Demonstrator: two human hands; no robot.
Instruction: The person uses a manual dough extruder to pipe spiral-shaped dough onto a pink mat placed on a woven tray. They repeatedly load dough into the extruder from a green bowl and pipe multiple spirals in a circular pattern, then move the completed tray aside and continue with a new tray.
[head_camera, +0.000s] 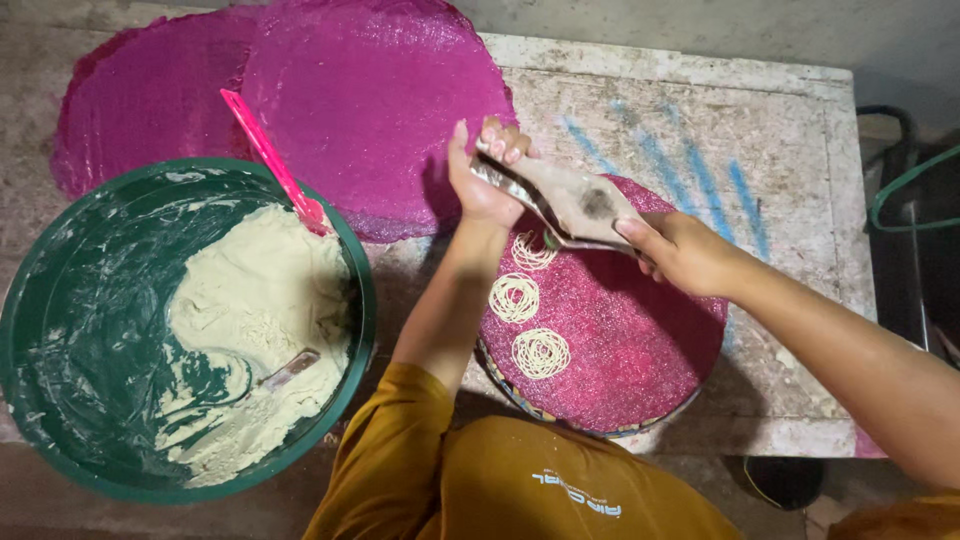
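Note:
My left hand (484, 172) and my right hand (680, 250) both grip a metal dough press (575, 200) held over a round pink mesh mat (630, 340). The left hand holds the press's far end, the right its near end. Thin pale strands drop from the press onto the mat. Two finished noodle spirals (514, 297) (541, 352) lie on the mat's left side, and a third spiral (532, 250) is forming under the press.
A large green basin (40, 300) of pale dough stands at the left, with a pink spoon (275, 160) leaning on its rim. More pink mesh mats (370, 90) lie stacked at the back on a worn white table (800, 200).

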